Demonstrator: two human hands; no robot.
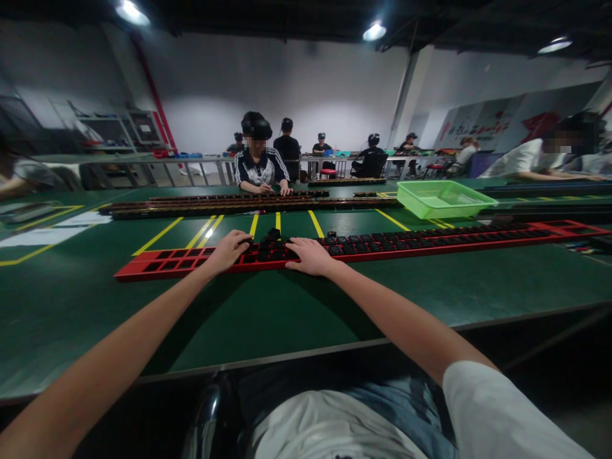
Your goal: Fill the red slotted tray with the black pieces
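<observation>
A long red tray (pixel 178 262) with a row of square compartments stretches across the table in front of me. Small black parts (pixel 377 243) fill most of it; several compartments at its left end are bare. My left hand (pixel 229 251) is at the tray's left part, fingers bent together over its far side; whatever they pinch is hidden. To its right, my right hand (pixel 310 256) rests over the black parts, fingers stretched forward and thumb apart near the front edge. A loose black part (pixel 274 234) lies just beyond the tray between my hands.
A green plastic basket (pixel 442 199) stands beyond the tray to the right. Long dark strips (pixel 248 205) lie across the green table (pixel 306 319). A person (pixel 261 162) works opposite, with others farther back. White papers (pixel 57 229) lie at left.
</observation>
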